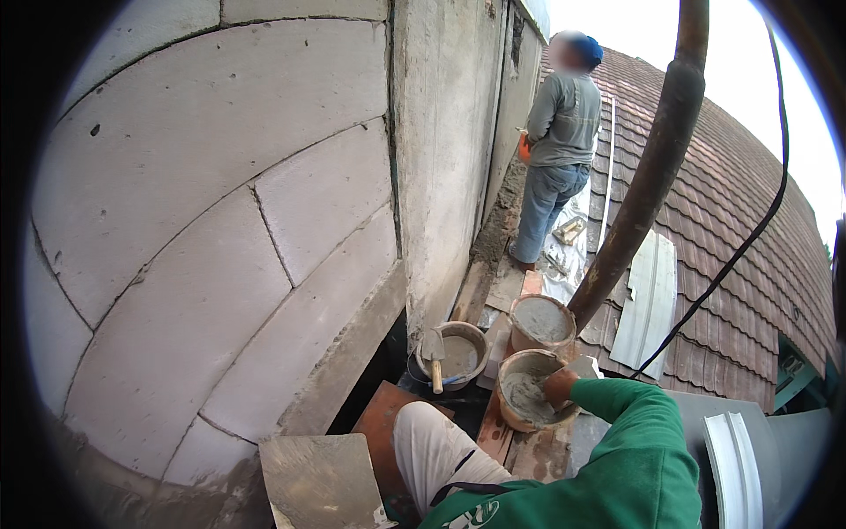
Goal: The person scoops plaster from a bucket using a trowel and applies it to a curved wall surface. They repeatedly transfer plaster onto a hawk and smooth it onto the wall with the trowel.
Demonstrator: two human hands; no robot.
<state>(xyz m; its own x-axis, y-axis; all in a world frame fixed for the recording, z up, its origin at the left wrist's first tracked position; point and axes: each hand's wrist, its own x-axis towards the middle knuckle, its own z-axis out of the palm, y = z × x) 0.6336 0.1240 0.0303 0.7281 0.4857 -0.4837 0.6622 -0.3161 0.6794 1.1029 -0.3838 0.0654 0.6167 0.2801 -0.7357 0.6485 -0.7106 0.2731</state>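
Note:
My right hand (560, 387) reaches over the rim of a round bucket (505, 407) that holds wet grey mortar (527, 395). Its fingers look closed, and what they grip is hidden. A pale flat piece (585, 367) shows just beyond the wrist. Left of this bucket stands another bucket (483, 339) with mortar, and a trowel (434, 354) with a wooden handle lies across its rim. Behind them is a third mortar-filled bucket (575, 342). At the lower left a flat, mortar-smeared board (319, 480) sits beside my knee. My left hand does not show.
A pale block wall (220, 176) and concrete column (441, 159) rise on the left. A dark gap (370, 388) runs beneath the wall. A thick brown pole (652, 167) and black cable (749, 238) cross the right side. Another person (560, 132) stands ahead by the tiled roof (731, 194).

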